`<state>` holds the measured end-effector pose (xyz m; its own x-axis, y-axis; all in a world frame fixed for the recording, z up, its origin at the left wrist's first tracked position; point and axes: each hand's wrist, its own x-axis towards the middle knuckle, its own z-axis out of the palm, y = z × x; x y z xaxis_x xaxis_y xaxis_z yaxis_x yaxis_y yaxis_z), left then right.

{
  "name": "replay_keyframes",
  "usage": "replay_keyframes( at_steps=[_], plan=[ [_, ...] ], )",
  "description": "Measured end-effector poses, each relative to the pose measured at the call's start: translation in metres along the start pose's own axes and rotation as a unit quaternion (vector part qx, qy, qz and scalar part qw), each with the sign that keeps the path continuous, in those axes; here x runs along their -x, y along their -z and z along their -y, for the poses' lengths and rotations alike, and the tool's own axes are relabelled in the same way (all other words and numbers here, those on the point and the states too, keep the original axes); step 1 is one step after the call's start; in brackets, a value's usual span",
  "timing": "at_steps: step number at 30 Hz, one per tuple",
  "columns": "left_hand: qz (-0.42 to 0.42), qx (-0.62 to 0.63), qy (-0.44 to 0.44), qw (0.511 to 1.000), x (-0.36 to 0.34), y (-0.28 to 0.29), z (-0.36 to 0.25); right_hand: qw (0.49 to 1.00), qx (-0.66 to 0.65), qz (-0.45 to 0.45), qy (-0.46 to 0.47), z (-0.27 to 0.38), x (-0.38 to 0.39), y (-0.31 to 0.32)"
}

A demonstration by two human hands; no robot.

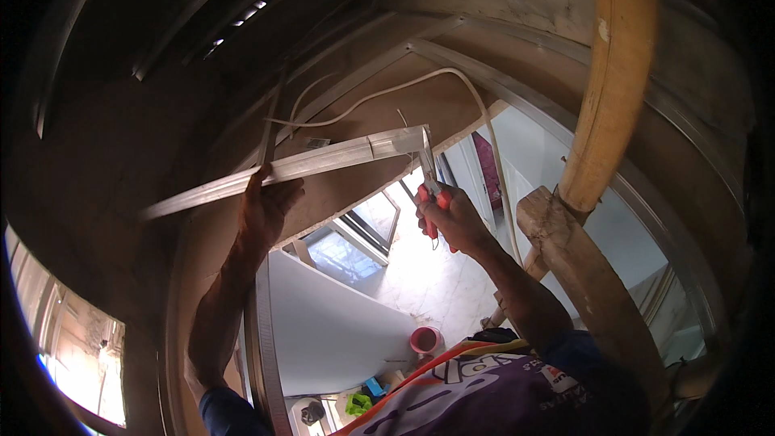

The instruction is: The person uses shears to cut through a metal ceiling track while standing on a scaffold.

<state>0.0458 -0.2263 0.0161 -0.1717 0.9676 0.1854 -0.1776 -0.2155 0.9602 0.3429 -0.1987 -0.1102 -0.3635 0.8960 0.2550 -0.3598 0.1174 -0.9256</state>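
Note:
A long silvery metal channel (323, 159) slants across the middle of the view. Its far left end is blurred, and its right end has a short part folded downward. My left hand (266, 203) grips the channel from below, left of its middle, with the thumb against it and the other fingers partly extended. In my right hand (458, 222) is a pair of red-handled snips (433, 198), the fingers wrapped round the handles. The jaws of the snips are at the folded end, but I cannot tell whether they bite the metal.
Thick wooden poles (617, 73) cross on the right beside my right arm. A pale cable (387, 90) loops behind the channel. Metal framing (262, 339) runs beside my left forearm. Far below are a white tiled floor (428, 278) and a pink bucket (425, 341).

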Motion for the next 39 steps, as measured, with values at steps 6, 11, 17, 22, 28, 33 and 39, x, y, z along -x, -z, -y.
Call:
replay_keyframes(
  at_steps=[6, 11, 17, 22, 28, 33, 39],
  plan=[
    [-0.005, -0.049, 0.120, 0.992, -0.001, 0.000, 0.005, 1.000, 0.020, 0.006, 0.000, -0.008, -0.007, 0.012],
    [0.102, -0.407, 0.240, 0.875, 0.018, -0.029, -0.020, 0.983, 0.140, -0.078, 0.086, -0.018, -0.010, 0.022],
    [0.160, -0.715, -0.342, 0.588, 0.019, -0.094, -0.033, 0.964, 0.204, -0.099, 0.136, -0.021, -0.015, 0.030],
    [0.148, -0.747, -0.434, 0.481, -0.021, -0.086, 0.008, 0.985, 0.139, -0.067, 0.071, -0.005, -0.010, 0.018],
    [0.141, -0.704, -0.388, 0.578, -0.071, -0.092, -0.001, 0.996, 0.059, -0.057, 0.024, 0.010, 0.005, 0.012],
    [0.197, -0.611, -0.486, 0.593, -0.078, -0.098, -0.019, 0.994, -0.070, 0.007, 0.087, 0.020, 0.008, 0.002],
    [0.174, -0.685, -0.326, 0.628, -0.059, -0.136, -0.039, 0.982, -0.188, -0.031, 0.011, 0.032, 0.007, 0.006]
  ],
)
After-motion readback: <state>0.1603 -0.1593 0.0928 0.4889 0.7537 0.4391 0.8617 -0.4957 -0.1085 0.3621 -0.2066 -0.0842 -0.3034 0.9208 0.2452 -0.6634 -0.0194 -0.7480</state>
